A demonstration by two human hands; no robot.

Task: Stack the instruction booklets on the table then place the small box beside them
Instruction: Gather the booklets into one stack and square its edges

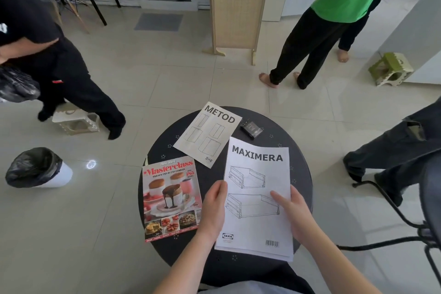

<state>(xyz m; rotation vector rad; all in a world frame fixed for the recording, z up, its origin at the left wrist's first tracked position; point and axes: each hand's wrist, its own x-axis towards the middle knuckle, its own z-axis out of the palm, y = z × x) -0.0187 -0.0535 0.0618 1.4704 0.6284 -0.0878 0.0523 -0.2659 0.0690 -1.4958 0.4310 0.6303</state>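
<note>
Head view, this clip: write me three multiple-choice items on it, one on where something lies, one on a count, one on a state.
1. Where does the small black box lie on the round table?
A. just right of the METOD booklet
B. on the cookbook
C. on the floor

2. How many printed items are on or over the table?
A. two
B. three
C. five

3. What state is the MAXIMERA booklet in?
A. rolled up
B. held by both hands at its side edges
C. lying untouched

Answers:
1. A: the box sits by METOD's far right corner, apart from it.
2. B: METOD, MAXIMERA and the Masterclass cookbook.
3. B: the left hand grips its left edge, the right hand its right edge.
</note>
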